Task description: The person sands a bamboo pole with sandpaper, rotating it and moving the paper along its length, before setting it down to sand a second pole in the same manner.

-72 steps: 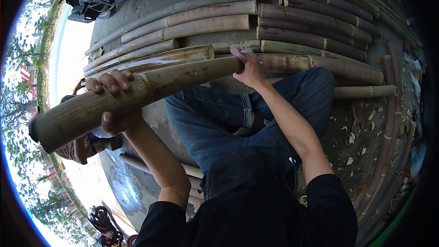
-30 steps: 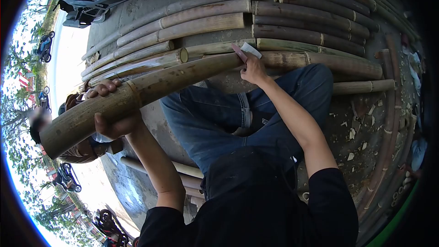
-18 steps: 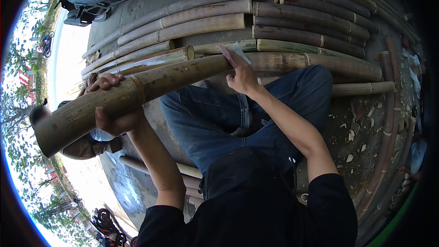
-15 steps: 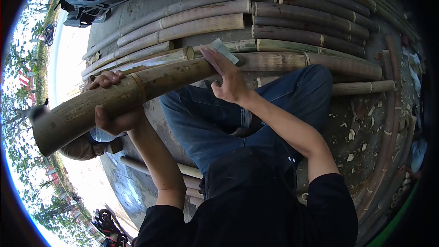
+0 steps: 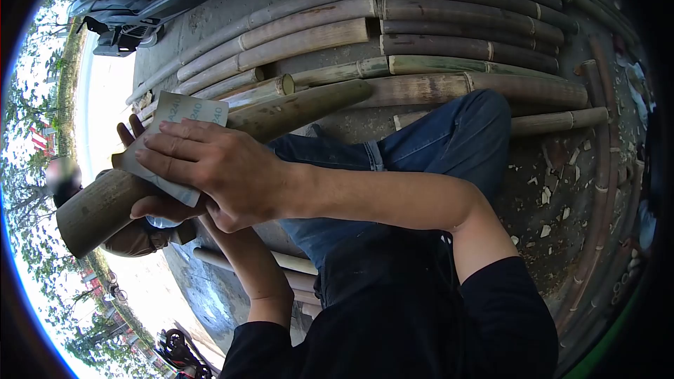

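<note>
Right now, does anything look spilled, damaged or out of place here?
Yes: pale chips litter the ground beside the right knee, loose and scattered, untidy next to bamboo poles laid in rows.

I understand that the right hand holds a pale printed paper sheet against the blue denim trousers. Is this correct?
Not the blue denim trousers: in the head view, the right hand holds the pale printed sheet against the thick greenish-brown bamboo pole.
</note>
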The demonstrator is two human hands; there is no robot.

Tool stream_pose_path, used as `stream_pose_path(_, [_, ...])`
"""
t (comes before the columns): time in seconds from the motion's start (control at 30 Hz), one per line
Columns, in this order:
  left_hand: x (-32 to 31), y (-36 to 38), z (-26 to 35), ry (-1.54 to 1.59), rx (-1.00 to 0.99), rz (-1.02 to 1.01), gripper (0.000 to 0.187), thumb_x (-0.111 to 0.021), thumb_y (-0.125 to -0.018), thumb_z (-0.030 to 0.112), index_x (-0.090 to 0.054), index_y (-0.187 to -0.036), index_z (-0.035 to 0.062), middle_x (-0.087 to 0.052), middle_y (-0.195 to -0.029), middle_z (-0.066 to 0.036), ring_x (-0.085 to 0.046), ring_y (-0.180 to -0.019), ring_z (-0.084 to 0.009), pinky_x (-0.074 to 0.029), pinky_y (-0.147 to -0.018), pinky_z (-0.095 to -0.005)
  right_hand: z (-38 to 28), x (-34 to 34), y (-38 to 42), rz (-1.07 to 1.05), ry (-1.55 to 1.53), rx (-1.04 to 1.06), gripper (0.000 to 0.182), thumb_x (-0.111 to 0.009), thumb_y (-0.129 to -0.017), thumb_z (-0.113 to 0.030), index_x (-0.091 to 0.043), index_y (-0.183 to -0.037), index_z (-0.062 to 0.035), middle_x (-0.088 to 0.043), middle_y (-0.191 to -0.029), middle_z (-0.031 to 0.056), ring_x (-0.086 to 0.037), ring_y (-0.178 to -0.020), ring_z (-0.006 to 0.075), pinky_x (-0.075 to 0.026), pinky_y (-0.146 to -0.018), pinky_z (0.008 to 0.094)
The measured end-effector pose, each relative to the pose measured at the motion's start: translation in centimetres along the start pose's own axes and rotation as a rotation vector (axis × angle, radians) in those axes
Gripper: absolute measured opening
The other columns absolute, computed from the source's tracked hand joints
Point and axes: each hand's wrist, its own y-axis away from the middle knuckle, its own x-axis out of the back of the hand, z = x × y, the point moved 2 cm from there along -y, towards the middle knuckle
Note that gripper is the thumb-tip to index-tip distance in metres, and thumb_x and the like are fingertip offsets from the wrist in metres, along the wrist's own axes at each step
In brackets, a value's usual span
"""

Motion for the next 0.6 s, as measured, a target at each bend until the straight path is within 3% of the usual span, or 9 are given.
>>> stream_pose_path(0.03, [0.8, -0.4, 0.0, 0.001, -0.002, 0.008, 0.075, -0.038, -0.1, 0.067, -0.049, -0.138, 0.0038, -0.043, -0.152, -0.024, -0.042, -0.142, -0.0404, -0.034, -0.118, -0.0568, 0.8, 0.3, 0.9, -0.007, -0.008, -0.006, 0.089, -0.075, -0.063, -0.005, -0.048, -0.148, -0.0009, -0.054, -0.145, 0.0212, -0.051, -0.136, 0.0387, -0.04, -0.119, 0.0447])
stream_pose_path(0.1, [2.1, -1.5, 0.4, -0.206, -0.175, -0.217, 0.078, -0.039, -0.099, 0.07, -0.049, -0.137, 0.0023, -0.038, -0.156, -0.025, -0.04, -0.144, -0.0409, -0.031, -0.12, -0.0598, 2.7, 1.0, 3.2, -0.021, 0.019, -0.055, 0.088, -0.073, -0.063, -0.003, -0.05, -0.147, -0.0043, -0.055, -0.145, 0.0191, -0.051, -0.137, 0.0375, -0.041, -0.118, 0.0448])
stream_pose_path(0.17, [2.9, -1.7, 0.7, -0.246, -0.194, -0.158, 0.077, -0.041, -0.099, 0.068, -0.049, -0.136, 0.0013, -0.04, -0.154, -0.027, -0.042, -0.142, -0.0416, -0.032, -0.119, -0.0605, 4.7, 1.8, 5.5, -0.067, 0.169, -0.098, 0.082, -0.071, -0.062, -0.004, -0.052, -0.142, 0.0001, -0.055, -0.144, 0.0196, -0.052, -0.136, 0.0361, -0.04, -0.118, 0.0446])
stream_pose_path(0.23, [3.6, -1.9, 0.9, -0.366, -0.168, -0.191, 0.067, -0.047, -0.095, 0.066, -0.063, -0.127, 0.0092, -0.039, -0.154, -0.029, -0.039, -0.144, -0.0435, -0.032, -0.119, -0.0615, 6.4, 2.6, 7.0, -0.071, 0.154, -0.156, 0.082, -0.067, -0.063, -0.002, -0.052, -0.144, -0.0031, -0.056, -0.144, 0.0182, -0.052, -0.136, 0.0355, -0.04, -0.118, 0.0447])
stream_pose_path(0.3, [4.9, -2.3, 1.1, -0.347, -0.163, -0.109, 0.067, -0.048, -0.095, 0.064, -0.062, -0.123, 0.0046, -0.048, -0.145, -0.03, -0.048, -0.137, -0.0443, -0.033, -0.119, -0.0617, 8.6, 3.2, 8.5, -0.085, 0.167, -0.229, 0.081, -0.062, -0.065, -0.001, -0.052, -0.146, -0.0058, -0.057, -0.144, 0.0174, -0.052, -0.136, 0.0344, -0.04, -0.119, 0.0442])
stream_pose_path(0.37, [7.3, -3.2, 1.4, -0.327, -0.068, -0.225, 0.069, -0.048, -0.094, 0.062, -0.053, -0.128, 0.002, -0.064, -0.119, -0.026, -0.063, -0.113, -0.0401, -0.045, -0.107, -0.0529, 11.1, 3.6, 10.1, -0.104, 0.187, -0.25, 0.079, -0.061, -0.066, -0.001, -0.053, -0.145, -0.0053, -0.057, -0.143, 0.018, -0.052, -0.136, 0.0339, -0.04, -0.119, 0.0434])
stream_pose_path(0.4, [8.2, -3.5, 1.5, -0.328, -0.068, -0.225, 0.069, -0.048, -0.094, 0.062, -0.053, -0.128, 0.002, -0.064, -0.119, -0.026, -0.063, -0.113, -0.0401, -0.045, -0.107, -0.0529, 12.4, 3.9, 10.9, -0.092, 0.195, -0.3, 0.077, -0.063, -0.066, -0.002, -0.054, -0.143, -0.0051, -0.058, -0.141, 0.0182, -0.053, -0.134, 0.0342, -0.041, -0.117, 0.0432])
stream_pose_path(0.47, [9.4, -3.8, 1.6, -0.143, -0.036, -0.186, 0.067, -0.052, -0.092, 0.06, -0.054, -0.125, 0.0019, -0.064, -0.1, -0.021, -0.066, -0.095, -0.036, -0.049, -0.097, -0.0488, 14.9, 4.7, 12.6, -0.08, 0.203, -0.35, 0.075, -0.064, -0.066, -0.003, -0.055, -0.141, -0.0049, -0.059, -0.139, 0.0184, -0.055, -0.132, 0.0344, -0.043, -0.115, 0.0431])
stream_pose_path(0.6, [9.5, -3.6, 1.6, -0.128, -0.043, -0.127, 0.066, -0.055, -0.091, 0.059, -0.054, -0.123, 0.0008, -0.062, -0.096, -0.02, -0.065, -0.091, -0.0343, -0.051, -0.094, -0.0483, 20.1, 7.4, 16.9, -0.138, 0.442, -0.473, 0.074, -0.07, -0.063, -0.007, -0.055, -0.135, -0.0025, -0.063, -0.13, 0.018, -0.058, -0.123, 0.0381, -0.049, -0.107, 0.0465])
